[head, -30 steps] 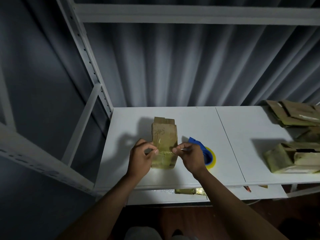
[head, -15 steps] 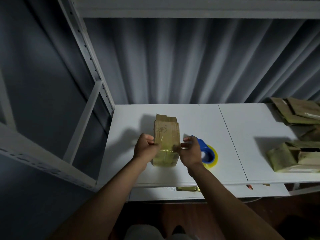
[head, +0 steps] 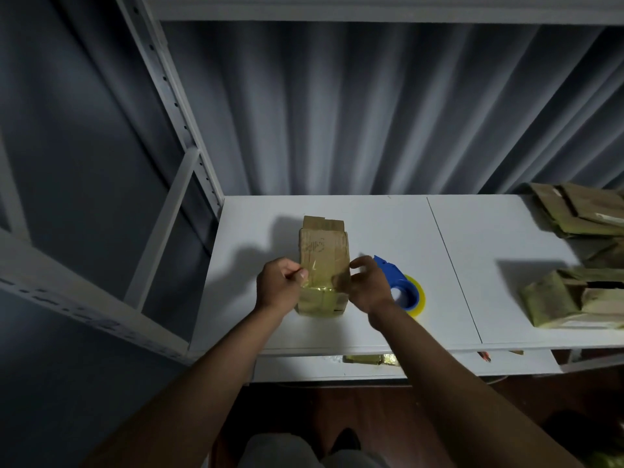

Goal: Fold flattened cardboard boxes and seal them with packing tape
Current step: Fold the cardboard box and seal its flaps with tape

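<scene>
A small brown cardboard box (head: 323, 251) stands on the white shelf board (head: 388, 231), its near end wrapped in yellowish clear tape. My left hand (head: 278, 287) holds the box's left side, thumb and fingers curled on its taped edge. My right hand (head: 368, 287) is at the box's right side, fingers curled against the taped corner; its motion blur hides the exact grip. Just right of that hand lies a blue tape dispenser (head: 393, 276) with a yellow tape roll (head: 417, 300).
Flattened and folded cardboard boxes (head: 574, 211) lie at the far right, with more taped boxes (head: 570, 297) nearer. A white rack upright (head: 175, 106) rises at the left. A lower shelf (head: 371, 368) holds yellowish taped pieces. Grey curtain hangs behind.
Both hands have slid from pinching the tape strip over the box's near end to pressing it down along the box's two sides. The box stays in place.
</scene>
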